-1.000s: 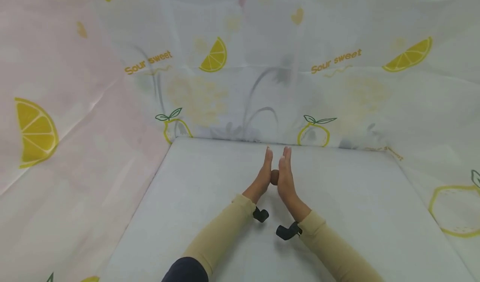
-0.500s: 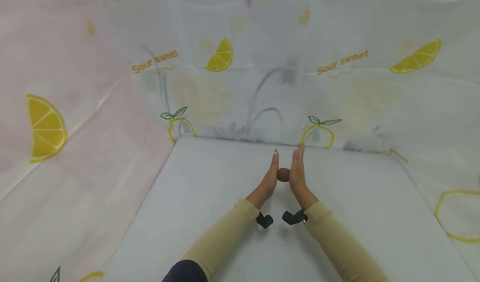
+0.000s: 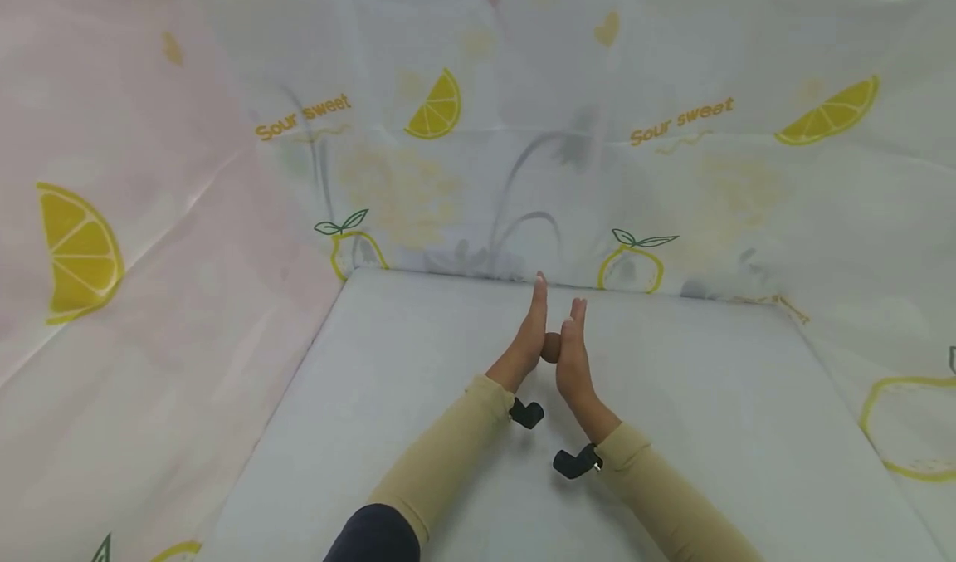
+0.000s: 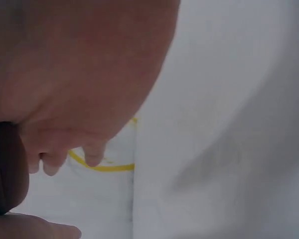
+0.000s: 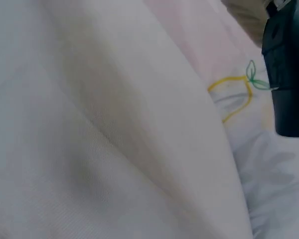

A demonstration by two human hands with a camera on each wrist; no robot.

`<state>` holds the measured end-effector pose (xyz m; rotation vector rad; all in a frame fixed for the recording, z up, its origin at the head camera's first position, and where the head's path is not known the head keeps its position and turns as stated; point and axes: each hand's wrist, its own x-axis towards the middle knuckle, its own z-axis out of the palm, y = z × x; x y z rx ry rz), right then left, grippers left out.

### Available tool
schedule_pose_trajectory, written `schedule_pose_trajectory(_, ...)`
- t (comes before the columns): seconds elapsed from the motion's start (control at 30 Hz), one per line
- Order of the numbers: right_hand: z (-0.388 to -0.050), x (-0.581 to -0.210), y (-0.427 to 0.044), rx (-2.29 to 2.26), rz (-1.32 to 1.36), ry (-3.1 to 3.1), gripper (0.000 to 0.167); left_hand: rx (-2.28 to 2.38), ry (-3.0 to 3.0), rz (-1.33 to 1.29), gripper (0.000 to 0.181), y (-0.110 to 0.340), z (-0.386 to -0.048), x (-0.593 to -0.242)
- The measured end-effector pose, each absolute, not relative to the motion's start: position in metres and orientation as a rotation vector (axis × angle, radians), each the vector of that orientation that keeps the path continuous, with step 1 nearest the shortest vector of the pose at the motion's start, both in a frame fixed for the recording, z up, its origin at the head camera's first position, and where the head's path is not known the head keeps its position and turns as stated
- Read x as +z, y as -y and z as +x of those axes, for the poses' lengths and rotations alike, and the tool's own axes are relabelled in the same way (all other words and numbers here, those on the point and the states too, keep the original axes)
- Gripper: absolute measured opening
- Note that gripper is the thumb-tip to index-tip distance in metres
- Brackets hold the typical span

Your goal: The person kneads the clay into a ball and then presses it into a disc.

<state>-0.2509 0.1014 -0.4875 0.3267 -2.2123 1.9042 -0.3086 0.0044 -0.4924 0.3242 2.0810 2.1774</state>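
Observation:
In the head view a small brown ball (image 3: pixel 550 348), smooth and perhaps of clay, sits between two flat palms. My left hand (image 3: pixel 529 338) touches it from the left with straight fingers pointing away from me. Opposite it, my right hand (image 3: pixel 573 361) presses on the ball's right side, its fingers also straight and a little nearer to me. Both hands are above the white table. In the left wrist view the left palm (image 4: pixel 89 64) fills the upper left, and the brown ball (image 4: pixel 7 172) shows at the left edge. The right wrist view hardly shows the right hand.
A white tabletop (image 3: pixel 418 329) lies under the arms. Behind it and at the sides hangs a lemon-printed cloth (image 3: pixel 523 89). Black wrist cameras, one on the left wrist (image 3: pixel 527 413) and one on the right wrist (image 3: pixel 577 461), stick out between the forearms.
Half a second ago the right hand was farther forward and the left farther back; now the left leads. The palms have slid against each other, with the ball moving slightly left between them.

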Motion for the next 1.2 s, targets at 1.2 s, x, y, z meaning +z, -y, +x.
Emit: schedule_pose_trajectory(1.2, -0.269, -0.486, -0.107, 1.911, 0.362, 2.182, 0.060, 2.086, -2.257, 0.227, 0.073, -0.008, -0.302, -0.521)
